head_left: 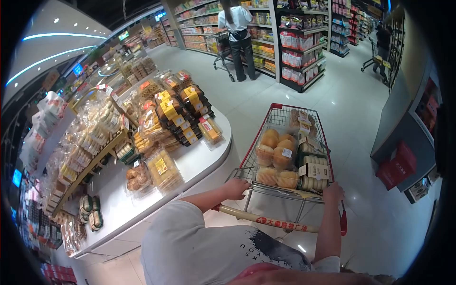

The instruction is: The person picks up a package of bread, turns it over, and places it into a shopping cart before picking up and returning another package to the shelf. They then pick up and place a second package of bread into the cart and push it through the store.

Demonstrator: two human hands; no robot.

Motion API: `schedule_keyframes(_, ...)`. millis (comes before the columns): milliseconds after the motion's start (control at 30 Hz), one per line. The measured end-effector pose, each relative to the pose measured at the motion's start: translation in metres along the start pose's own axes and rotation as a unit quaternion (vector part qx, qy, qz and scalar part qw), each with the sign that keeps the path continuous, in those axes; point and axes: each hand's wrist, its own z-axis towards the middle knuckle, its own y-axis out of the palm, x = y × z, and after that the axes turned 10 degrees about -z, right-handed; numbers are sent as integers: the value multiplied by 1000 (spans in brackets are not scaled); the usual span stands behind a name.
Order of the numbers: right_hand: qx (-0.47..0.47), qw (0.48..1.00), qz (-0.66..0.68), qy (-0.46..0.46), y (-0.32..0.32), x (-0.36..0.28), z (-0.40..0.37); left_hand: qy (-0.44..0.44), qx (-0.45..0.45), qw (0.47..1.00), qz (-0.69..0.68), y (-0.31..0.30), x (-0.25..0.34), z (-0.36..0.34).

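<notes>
Left hand [236, 188], right hand [333, 192] on cart [280, 110]

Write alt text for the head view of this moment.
A person's left hand and right hand grip the back rim of a cart loaded with packs of buns in a supermarket aisle. A display table of packaged baked goods stands to the left.

Cart [254, 142] handle: red Chinese lettering, "购物广场".

I can't read the labels on the bun boxes [278, 156] (print too small). The right hand [334, 192] hides its fingertips over the cart rim [280, 189]; the far shopper [239, 33] is cropped at the head.
</notes>
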Motion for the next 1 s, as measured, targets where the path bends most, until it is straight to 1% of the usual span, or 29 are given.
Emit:
schedule_keyframes(33, -5, 1000, 1, -8, -6, 1, 16, -7, 7, 1000, 4, -3, 4, 12)
schedule_keyframes(133, 14, 1000, -21, -12, -11, 3, 69, -59, -23, 998, 15, -8, 18, 52)
schedule_keyframes(233, 0, 998, -18, -60, -27, 6, 110, -66, 15, 997, 25, -11, 29, 83)
schedule_keyframes(333, -3, 998, -22, -58, -45, 2, 148, -111, 1, 994, 10, -17, 40, 119)
schedule_keyframes(433, -3, 997, -11, -73, -69, -3, 179, -148, 7, 989, 0, -20, 43, 154)
schedule_keyframes(567, -2, 993, -37, -112, -69, -24, 241, -241, -15, 970, -35, -38, 43, 192)
schedule_keyframes(633, 2, 992, -44, -115, -85, -34, 266, -273, -16, 960, -64, -47, 37, 219)
schedule_keyframes(733, 22, 990, -42, -132, -78, -54, 313, -264, 14, 961, -81, -49, 21, 240)
schedule_keyframes(833, 44, 985, -62, -155, -84, -73, 354, -262, 44, 960, -84, -58, 14, 266)
schedule_keyframes(1000, 69, 980, -62, -177, -99, -107, 422, -288, 61, 950, -108, -69, -1, 314)
